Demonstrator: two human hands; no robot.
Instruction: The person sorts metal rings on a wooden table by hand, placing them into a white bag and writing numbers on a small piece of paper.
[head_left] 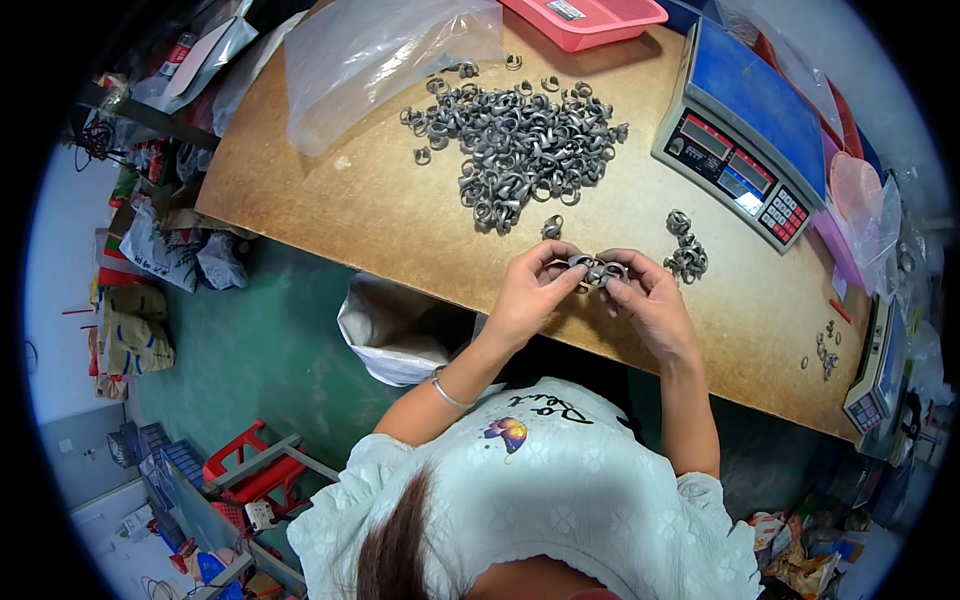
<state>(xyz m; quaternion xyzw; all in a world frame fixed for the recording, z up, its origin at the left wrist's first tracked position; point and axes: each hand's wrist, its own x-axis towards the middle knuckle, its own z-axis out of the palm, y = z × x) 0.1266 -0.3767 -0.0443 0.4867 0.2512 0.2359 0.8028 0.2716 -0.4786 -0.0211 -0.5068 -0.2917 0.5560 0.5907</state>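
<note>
A few grey metal rings [598, 270] sit pinched between both hands just above the near edge of the table [400, 220]. The left hand [535, 285] and right hand [645, 295] each keep a fingertip grip clenched on them, seemingly for close handling. Behind lies the big ring pile [520, 145], within easy reach; a small cluster [685, 250] lies to the right, before the blue weighing scale [745, 130].

Brown worktable [380, 215] w/ grey ring pile [520, 140], small ring cluster [686, 250], scale [745, 130] (blue top), plastic bag [370, 60].
</note>
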